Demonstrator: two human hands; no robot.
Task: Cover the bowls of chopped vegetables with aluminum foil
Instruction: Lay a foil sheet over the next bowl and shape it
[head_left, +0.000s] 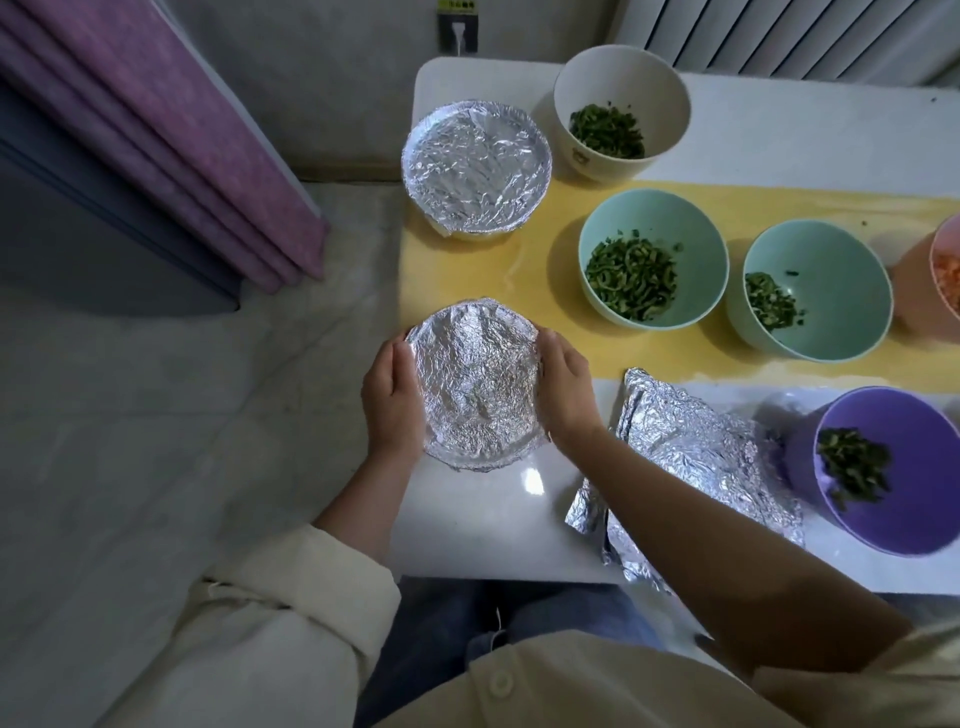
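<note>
A foil-covered bowl (478, 382) stands at the table's near left edge. My left hand (392, 397) cups its left side and my right hand (566, 387) cups its right side, both pressing the foil against the rim. A second foil-covered bowl (475, 169) sits further back on the left. Uncovered bowls of chopped green vegetables stand to the right: a white bowl (621, 73), two mint bowls (652, 213) (831, 254) and a purple bowl (914, 514). Loose crumpled foil sheets (696, 447) lie beside the purple bowl.
A yellow runner (524, 270) crosses the white table (488, 525). A pink bowl (943, 260) shows at the right edge. Purple curtain (171, 135) hangs at the left over grey floor. A radiator is behind the table.
</note>
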